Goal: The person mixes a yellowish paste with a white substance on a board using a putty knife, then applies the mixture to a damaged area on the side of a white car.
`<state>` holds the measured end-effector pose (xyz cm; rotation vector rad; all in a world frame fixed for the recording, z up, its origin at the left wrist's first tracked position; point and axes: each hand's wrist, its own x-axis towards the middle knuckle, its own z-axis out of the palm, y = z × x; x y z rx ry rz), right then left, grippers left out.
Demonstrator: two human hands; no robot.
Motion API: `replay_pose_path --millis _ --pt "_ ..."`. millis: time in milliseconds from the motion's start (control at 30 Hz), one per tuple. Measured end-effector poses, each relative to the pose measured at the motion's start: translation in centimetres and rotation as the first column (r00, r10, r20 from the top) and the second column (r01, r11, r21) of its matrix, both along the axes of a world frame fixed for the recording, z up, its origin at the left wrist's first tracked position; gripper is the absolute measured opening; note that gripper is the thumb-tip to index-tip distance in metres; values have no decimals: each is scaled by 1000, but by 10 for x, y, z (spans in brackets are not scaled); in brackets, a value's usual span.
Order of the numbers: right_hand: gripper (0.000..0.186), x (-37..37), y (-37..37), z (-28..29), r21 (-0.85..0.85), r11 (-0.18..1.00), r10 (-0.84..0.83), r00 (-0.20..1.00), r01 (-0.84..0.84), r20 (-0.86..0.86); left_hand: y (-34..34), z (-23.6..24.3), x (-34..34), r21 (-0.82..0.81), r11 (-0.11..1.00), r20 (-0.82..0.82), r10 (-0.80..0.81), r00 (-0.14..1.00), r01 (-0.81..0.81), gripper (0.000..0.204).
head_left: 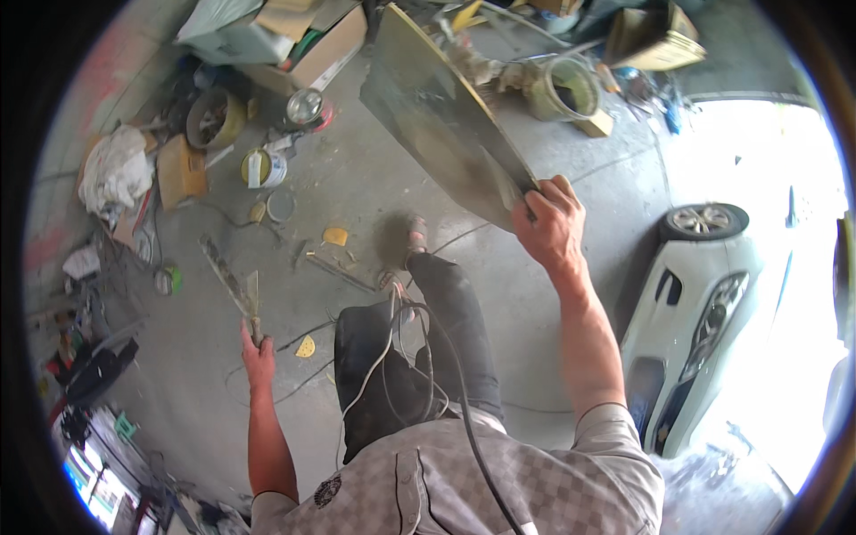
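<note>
My left hand [258,355] grips what look like putty knives or scrapers [230,281] by the handle, their long smeared blades fanned upward over the floor at the left. My right hand [551,227] is wrapped round the near end of a large flat board [443,125], which is dark and stained with a yellowish edge and is held tilted, reaching toward the top of the view. Cables [459,374] hang down over my front and between my legs to the floor.
A white car bumper and wheel [687,348] stand at my right. Boxes [303,62], buckets [562,89], cans [263,168] and clutter line the far and left sides. Cables, sticks and yellow sanding discs [334,236] lie on the grey concrete floor [223,374] around my feet.
</note>
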<state>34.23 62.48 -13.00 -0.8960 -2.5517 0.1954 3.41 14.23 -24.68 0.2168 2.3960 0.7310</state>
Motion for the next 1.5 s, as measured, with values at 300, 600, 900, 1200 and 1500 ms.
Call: replay_pose_path --millis 300,600,900,1200,1500 --pt "8 177 -44 104 10 995 -101 987 101 124 -2 97 85 85 929 -330 -314 890 359 52" --pt "12 367 -78 101 -133 981 -103 964 139 245 50 194 199 321 925 -188 -148 971 203 51" --pt "13 471 -123 135 -102 957 -242 943 271 230 230 250 254 441 667 -285 -530 799 600 41" --pt "15 514 -179 230 -22 914 -385 884 405 265 437 308 429 111 -246 -768 -636 -74 963 39" --pt "12 506 -219 295 -41 852 -460 783 523 419 468 376 614 -177 -937 -605 -138 -784 301 41"
